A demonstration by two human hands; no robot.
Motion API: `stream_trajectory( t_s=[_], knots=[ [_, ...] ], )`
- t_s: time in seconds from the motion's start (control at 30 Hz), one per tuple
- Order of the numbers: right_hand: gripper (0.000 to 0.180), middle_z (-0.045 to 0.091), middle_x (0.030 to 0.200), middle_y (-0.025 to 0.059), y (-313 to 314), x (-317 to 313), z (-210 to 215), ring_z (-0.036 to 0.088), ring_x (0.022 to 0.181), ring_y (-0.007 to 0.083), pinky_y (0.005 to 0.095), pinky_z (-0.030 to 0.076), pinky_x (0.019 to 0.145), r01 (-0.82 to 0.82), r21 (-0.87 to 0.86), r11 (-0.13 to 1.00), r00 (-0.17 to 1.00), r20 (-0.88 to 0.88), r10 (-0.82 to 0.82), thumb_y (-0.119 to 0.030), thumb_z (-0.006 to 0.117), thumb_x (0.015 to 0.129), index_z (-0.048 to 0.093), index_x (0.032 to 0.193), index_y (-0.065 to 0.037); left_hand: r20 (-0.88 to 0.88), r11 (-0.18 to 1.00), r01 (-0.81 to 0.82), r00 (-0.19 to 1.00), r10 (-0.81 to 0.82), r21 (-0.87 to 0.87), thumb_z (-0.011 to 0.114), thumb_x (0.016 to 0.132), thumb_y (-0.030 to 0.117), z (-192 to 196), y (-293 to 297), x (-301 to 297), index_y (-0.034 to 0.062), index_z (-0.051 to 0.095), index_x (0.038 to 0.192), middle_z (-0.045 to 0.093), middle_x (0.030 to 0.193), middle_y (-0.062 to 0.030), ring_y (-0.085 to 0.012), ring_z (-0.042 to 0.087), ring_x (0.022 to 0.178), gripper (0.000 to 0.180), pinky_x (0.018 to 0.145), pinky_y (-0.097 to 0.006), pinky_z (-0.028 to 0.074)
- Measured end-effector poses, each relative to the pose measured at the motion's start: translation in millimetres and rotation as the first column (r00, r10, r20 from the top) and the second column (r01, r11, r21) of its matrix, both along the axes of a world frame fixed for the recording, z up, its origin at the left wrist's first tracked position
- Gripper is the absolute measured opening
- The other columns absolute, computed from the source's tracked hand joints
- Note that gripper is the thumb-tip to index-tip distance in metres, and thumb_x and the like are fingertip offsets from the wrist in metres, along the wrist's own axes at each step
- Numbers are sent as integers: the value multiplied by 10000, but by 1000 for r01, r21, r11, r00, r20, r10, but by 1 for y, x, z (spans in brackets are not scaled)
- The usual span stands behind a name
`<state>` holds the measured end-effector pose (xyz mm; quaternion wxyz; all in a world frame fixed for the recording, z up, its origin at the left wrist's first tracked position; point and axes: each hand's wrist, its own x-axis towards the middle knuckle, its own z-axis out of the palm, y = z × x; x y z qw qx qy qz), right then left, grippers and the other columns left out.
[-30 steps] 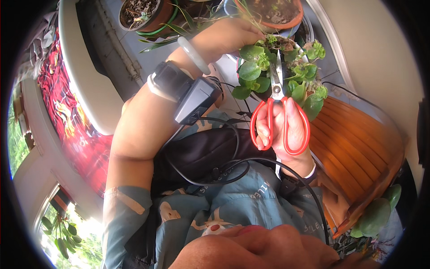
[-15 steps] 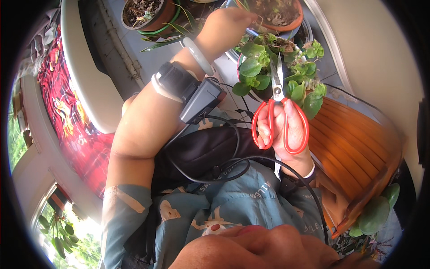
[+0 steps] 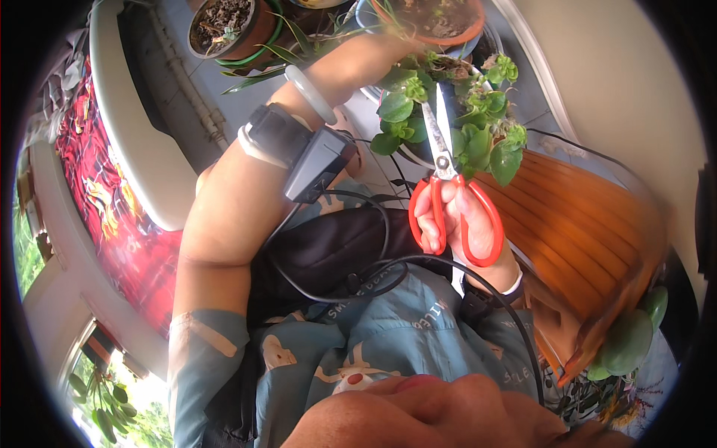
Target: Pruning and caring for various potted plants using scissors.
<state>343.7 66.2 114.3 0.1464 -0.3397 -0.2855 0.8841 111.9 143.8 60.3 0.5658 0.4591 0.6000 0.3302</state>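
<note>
My left hand [image 3: 388, 54] reaches out at the top to the far edge of a leafy green plant [image 3: 396, 107], below a terracotta pot. Its fingertips are blurred and partly lost among the stems, so what they touch is not clear. My right hand [image 3: 478, 222] is wrapped round the red loop handles of a pair of scissors [image 3: 444, 166]. The scissors point away from me, blades slightly apart, with their tips among the leaves at the plant's middle. Leaves cover most of the plant's pale pot.
The terracotta pot [image 3: 478, 31] stands just beyond the plant. A brown pot [image 3: 250, 45] with dry soil is at the far left. To the right lies a slatted wooden stool [image 3: 575, 216] beside a pale wall [image 3: 642, 112]. A black cable [image 3: 478, 275] loops across my lap.
The view has shifted a little, moving things left and up. My left hand has come nearer to the leafy plant. The scissors' blades have spread slightly wider among the leaves.
</note>
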Motion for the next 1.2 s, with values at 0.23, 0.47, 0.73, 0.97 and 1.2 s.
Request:
stream_trajectory(
  t_s=[0.23, 0.47, 0.73, 0.97, 1.2],
  knots=[
    [414, 448, 641, 36, -3, 8, 21, 445, 580, 124, 240, 385, 565, -65, 157, 985, 993, 108, 49, -384, 401, 959, 532, 917, 6, 161, 996, -3, 987, 17, -86, 487, 885, 70, -40, 5, -9, 18, 602, 1114, 652, 957, -65, -114, 610, 847, 261, 773, -242, 491],
    [575, 446, 686, 35, -11, 15, 16, 437, 590, 121, 241, 386, 572, 19, 162, 987, 996, 80, -32, -557, 340, 925, 516, 942, -11, -228, 982, 8, 973, 35, 187, 586, 819, 102, -21, 0, 0, 11, 653, 986, 666, 831, -58, -114, 614, 742, 201, 697, -255, 488],
    [688, 459, 720, 43, -16, 25, 5, 450, 630, 122, 236, 378, 596, 17, 173, 985, 1000, 13, -20, -660, 299, 876, 501, 975, -10, -432, 898, 74, 892, 135, 434, 610, 796, 97, -19, -1, 5, 21, 677, 912, 660, 748, -108, -167, 627, 681, 154, 659, -289, 491],
    [895, 466, 717, 25, -15, 27, 2, 463, 636, 124, 280, 455, 603, -108, 113, 988, 991, 96, 98, -860, 361, 665, 500, 947, -23, -325, 933, -182, 902, 284, 309, 637, 831, 149, -17, 3, -4, 14, 673, 946, 662, 740, -64, -90, 582, 648, 181, 609, -239, 466],
    [771, 475, 731, 52, -16, 42, 0, 471, 624, 127, 242, 411, 582, -6, 192, 981, 1000, -28, 11, -729, 340, 815, 518, 960, 7, -142, 878, -259, 930, 339, 402, 626, 865, 186, -14, 3, 3, 17, 648, 1037, 671, 874, -24, -82, 603, 799, 242, 733, -241, 483]
  ],
)
